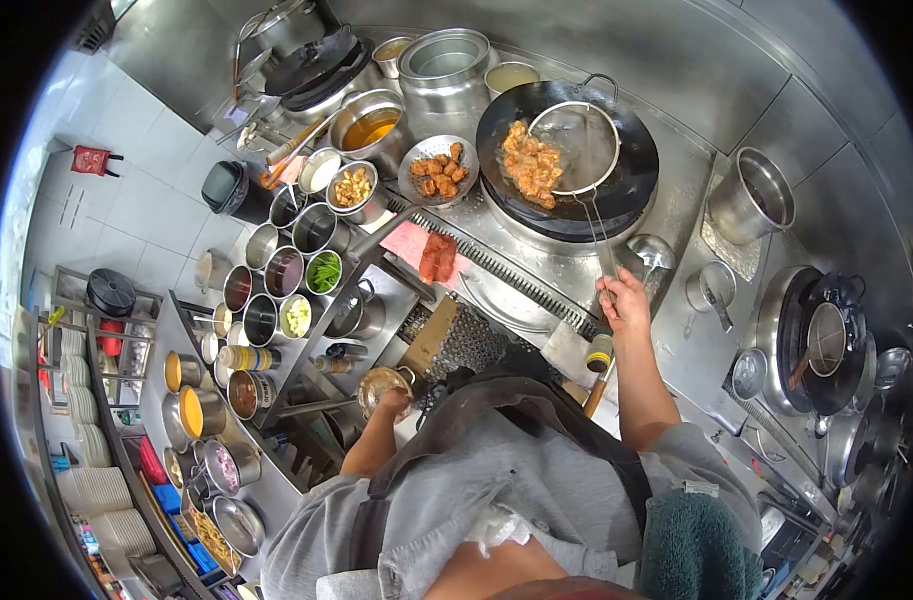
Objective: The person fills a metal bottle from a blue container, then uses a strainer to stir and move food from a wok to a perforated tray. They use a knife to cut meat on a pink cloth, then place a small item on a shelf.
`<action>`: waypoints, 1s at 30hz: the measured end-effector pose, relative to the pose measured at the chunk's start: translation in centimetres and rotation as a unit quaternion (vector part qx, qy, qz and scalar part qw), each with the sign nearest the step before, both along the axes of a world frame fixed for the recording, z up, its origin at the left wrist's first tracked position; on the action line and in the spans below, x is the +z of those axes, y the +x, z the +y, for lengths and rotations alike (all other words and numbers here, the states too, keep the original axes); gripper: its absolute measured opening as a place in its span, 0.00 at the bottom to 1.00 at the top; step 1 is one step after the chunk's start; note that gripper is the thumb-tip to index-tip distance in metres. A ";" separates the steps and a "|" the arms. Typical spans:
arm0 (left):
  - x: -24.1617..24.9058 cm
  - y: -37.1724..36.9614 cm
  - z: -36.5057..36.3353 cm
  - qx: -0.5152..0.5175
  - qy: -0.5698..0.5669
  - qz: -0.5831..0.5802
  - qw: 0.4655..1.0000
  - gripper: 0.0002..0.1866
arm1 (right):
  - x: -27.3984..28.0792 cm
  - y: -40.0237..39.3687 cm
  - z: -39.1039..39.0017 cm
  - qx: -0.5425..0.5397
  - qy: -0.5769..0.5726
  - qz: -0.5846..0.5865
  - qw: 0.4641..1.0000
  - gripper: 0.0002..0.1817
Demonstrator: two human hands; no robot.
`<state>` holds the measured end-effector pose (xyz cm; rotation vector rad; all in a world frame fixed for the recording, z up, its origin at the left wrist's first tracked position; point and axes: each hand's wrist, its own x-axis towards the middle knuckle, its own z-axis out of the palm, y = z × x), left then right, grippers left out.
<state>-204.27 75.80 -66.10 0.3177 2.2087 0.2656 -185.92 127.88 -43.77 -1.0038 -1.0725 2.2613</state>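
Observation:
My right hand point(624, 298) is wrapped around the long handle of a round wire-mesh strainer point(598, 140). The strainer's mesh end is over the black wok point(641, 165), tilted at its right side. Browned, battered pieces of food point(529, 165) lie in the wok, left of and touching the mesh. Low at my left side, my left hand point(391, 402) is closed at the edge of a round metal bowl point(379, 384) with a small loop handle. My left fingers are partly hidden by the bowl.
Left of the wok stand a perforated bowl of fried pieces point(438, 172) and a pot of amber liquid point(369, 128). A ladle point(652, 252) rests at the wok's lower right. Red meat point(437, 258) lies on a pink sheet. Several ingredient tins point(283, 272) crowd the left counter. Another wok point(826, 385) sits right.

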 end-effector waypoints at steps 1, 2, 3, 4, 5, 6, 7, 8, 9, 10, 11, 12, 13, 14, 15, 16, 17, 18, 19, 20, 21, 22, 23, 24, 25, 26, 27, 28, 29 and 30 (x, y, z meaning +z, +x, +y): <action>-0.1 -0.1 -0.2 -0.014 -0.003 0.002 1.000 0.19 | 0.2 0.8 -0.2 0.000 0.008 0.002 1.000 0.15; -0.3 0.0 -0.4 -0.029 -0.005 0.004 1.000 0.19 | 0.7 1.5 -0.5 0.000 0.017 0.004 1.000 0.15; 0.2 0.3 -0.5 0.047 -0.011 -0.032 0.998 0.20 | 1.6 2.1 -0.7 0.003 0.024 -0.017 1.000 0.15; 0.6 0.2 -0.3 0.045 -0.012 -0.035 0.998 0.20 | 2.3 2.7 -0.9 0.001 0.023 -0.020 1.000 0.15; -0.4 -0.2 -0.7 -0.080 -0.043 -0.011 0.996 0.21 | 2.8 3.3 -1.1 -0.002 0.055 -0.040 0.998 0.16; -0.7 -0.4 -0.7 -0.203 -0.072 0.014 0.976 0.22 | 3.3 3.8 -1.2 -0.006 0.087 -0.059 0.994 0.16; -1.0 -0.3 -0.7 -0.205 -0.070 0.011 0.976 0.22 | 3.7 4.3 -1.1 -0.007 0.098 -0.068 0.993 0.17; -1.3 -0.4 -0.7 -0.212 -0.086 0.007 0.973 0.21 | 4.0 4.7 -1.2 -0.008 0.099 -0.071 0.993 0.17; -1.6 -0.4 -0.7 -0.219 -0.103 0.004 0.970 0.21 | 4.2 5.0 -1.3 -0.007 0.113 -0.079 0.990 0.16; -1.9 -0.6 -0.5 -0.218 -0.101 0.003 0.971 0.21 | 4.4 5.2 -1.3 -0.006 0.127 -0.087 0.988 0.16; -3.6 -1.0 -0.8 -0.197 -0.094 -0.004 0.976 0.21 | 4.5 5.4 -1.3 0.010 0.141 -0.080 0.987 0.17; -4.1 -1.1 -0.7 -0.176 -0.087 -0.012 0.981 0.21 | 4.7 5.3 -1.2 0.011 0.142 -0.082 0.986 0.17; -4.5 -1.3 -0.4 -0.189 -0.082 0.000 0.978 0.20 | 4.8 5.1 -1.3 0.023 0.158 -0.086 0.983 0.18; -4.7 -1.3 -0.2 -0.190 -0.081 -0.001 0.978 0.20 | 5.0 4.9 -1.4 0.035 0.173 -0.089 0.980 0.19; -4.8 -1.4 0.0 -0.119 -0.060 -0.016 0.991 0.20 | 5.5 4.4 -1.5 0.049 0.189 -0.115 0.974 0.20; -4.9 -1.6 0.3 -0.047 -0.039 -0.030 0.998 0.20 | 5.5 3.9 -1.5 0.048 0.190 -0.116 0.974 0.20; -4.5 -1.8 0.9 -0.048 -0.038 -0.030 0.998 0.20 | 5.3 3.4 -1.4 0.058 0.213 -0.127 0.967 0.20; -3.5 -1.9 1.9 -0.035 -0.061 -0.050 0.996 0.20 | 5.2 2.9 -1.4 0.070 0.237 -0.137 0.959 0.20; -2.6 -1.9 2.5 -0.021 -0.084 -0.071 0.994 0.20 | 5.3 2.4 -1.7 0.070 0.255 -0.151 0.952 0.20; -2.2 -1.7 2.5 -0.019 -0.084 -0.071 0.994 0.20 | 5.5 2.1 -1.8 0.071 0.256 -0.151 0.952 0.20; -1.9 -1.5 2.6 -0.011 -0.049 -0.036 0.998 0.20 | 5.8 1.7 -1.9 0.072 0.260 -0.148 0.952 0.20; -1.5 -1.3 2.6 -0.003 -0.016 -0.002 1.000 0.20 | 6.0 1.5 -2.0 0.073 0.264 -0.145 0.951 0.21; -1.5 -1.0 2.3 0.001 -0.016 -0.003 1.000 0.20 | 6.0 1.2 -1.9 0.077 0.264 -0.145 0.950 0.21; -1.6 -0.7 2.1 -0.002 -0.009 0.001 1.000 0.19 | 6.0 1.0 -1.9 0.079 0.267 -0.136 0.951 0.21; -1.6 -0.5 2.0 -0.007 -0.001 0.006 1.000 0.19 | 6.0 0.9 -1.8 0.079 0.270 -0.126 0.951 0.21; -2.9 -0.5 1.0 -0.005 -0.001 0.005 1.000 0.19 | 6.1 0.6 -1.7 0.081 0.271 -0.127 0.951 0.21; -5.0 -0.6 -0.7 -0.087 0.001 -0.020 0.996 0.19 | 6.1 0.4 -1.7 0.073 0.289 -0.135 0.945 0.21; -6.2 -0.8 -1.5 -0.168 0.003 -0.043 0.985 0.19 | 6.1 0.3 -1.7 0.065 0.307 -0.143 0.939 0.21; -4.9 -0.4 -1.0 -0.167 0.003 -0.043 0.985 0.19 | 6.3 0.3 -1.7 0.065 0.308 -0.143 0.938 0.21; -2.2 0.3 -0.1 -0.102 -0.049 -0.071 0.991 0.19 | 6.5 0.4 -1.8 0.066 0.304 -0.142 0.940 0.21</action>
